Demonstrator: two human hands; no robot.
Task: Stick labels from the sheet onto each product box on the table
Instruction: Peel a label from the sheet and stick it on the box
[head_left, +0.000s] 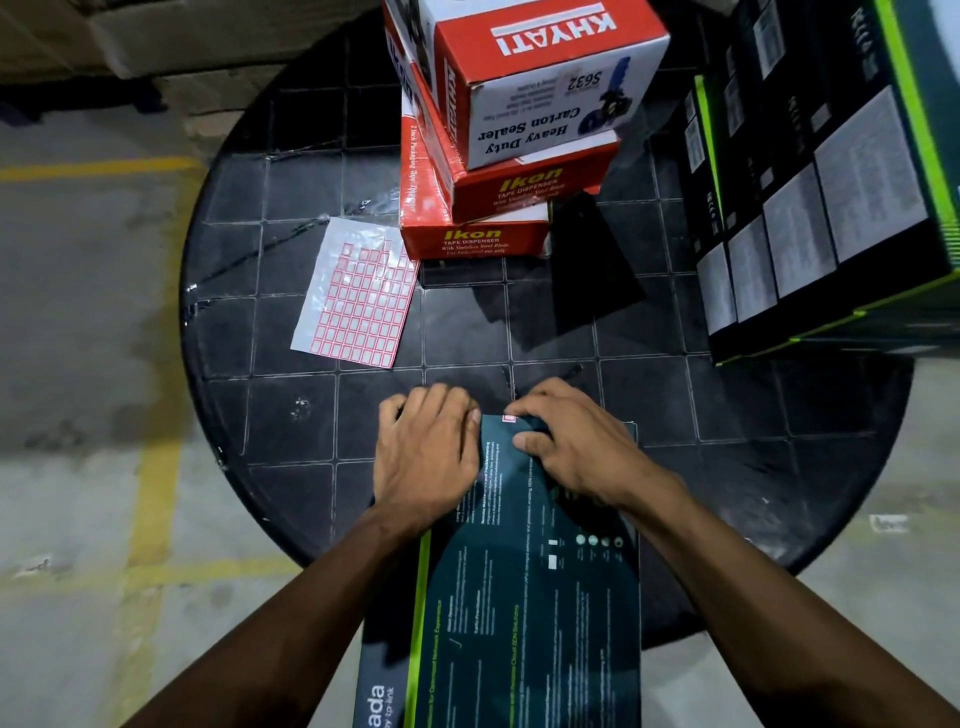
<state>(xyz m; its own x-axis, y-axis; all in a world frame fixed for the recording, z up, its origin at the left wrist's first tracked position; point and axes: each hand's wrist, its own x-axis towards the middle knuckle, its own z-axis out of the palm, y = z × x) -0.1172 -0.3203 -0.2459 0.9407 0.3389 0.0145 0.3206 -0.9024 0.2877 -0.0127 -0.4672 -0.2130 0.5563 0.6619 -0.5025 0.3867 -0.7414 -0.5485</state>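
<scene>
Both hands, left hand (426, 457) flat and right hand (571, 441) fingers down, press one label (509, 418) onto the dark box (519, 597); beyond them, stacked red boxes (498, 208) show none, label sheet (358, 296) part-used.

- Two bare forearms in frame, entering from the bottom corners.
- No sleeves visible on either arm, bare right up to the frame edge.
- left hand (423, 457): no glove, no ring, no watch or band at the wrist.
- right hand (576, 447): same, bare, nothing worn.
- Fingernails short, unpainted where visible.
</scene>
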